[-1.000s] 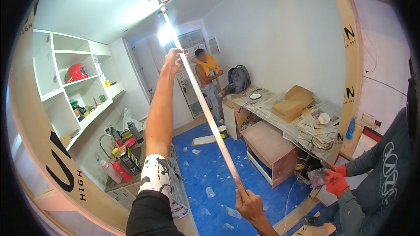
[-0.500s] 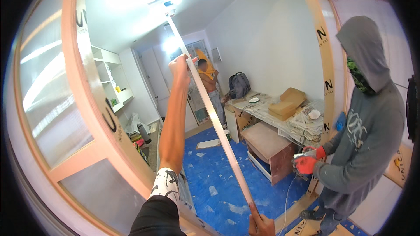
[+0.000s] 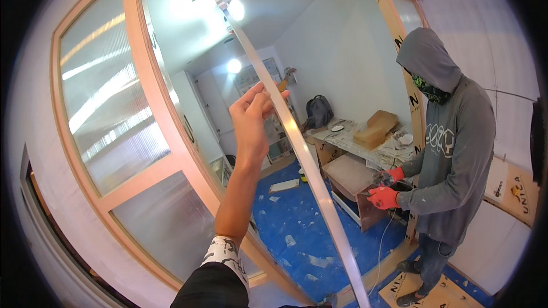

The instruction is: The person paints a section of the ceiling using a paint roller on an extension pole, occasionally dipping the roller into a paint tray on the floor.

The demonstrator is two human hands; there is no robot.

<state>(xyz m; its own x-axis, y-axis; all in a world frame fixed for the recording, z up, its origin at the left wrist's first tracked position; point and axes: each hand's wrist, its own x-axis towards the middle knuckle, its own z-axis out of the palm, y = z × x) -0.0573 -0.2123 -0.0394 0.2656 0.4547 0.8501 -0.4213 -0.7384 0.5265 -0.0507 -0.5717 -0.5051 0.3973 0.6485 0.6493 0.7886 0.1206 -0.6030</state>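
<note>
Since the earlier frames: right grip has left view; pole (image 3: 315, 179) now runs out past the lower edge. Left grip (image 3: 249, 115) sits lower in view. White shelving gone from sight; glazed wooden panel (image 3: 128, 117) fills the left. Hooded co-worker (image 3: 456, 131) now visible down to the feet; person at rear (image 3: 283, 84) mostly hidden behind pole.

The long bar (image 3: 309, 165) looks smooth, shiny metal, and the door pane (image 3: 103, 74) ribbed, glossy.

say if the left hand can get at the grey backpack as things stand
Probably not: the left hand is closed around the long pole, and the grey backpack sits deep in the room at the far end of the counter.
</note>
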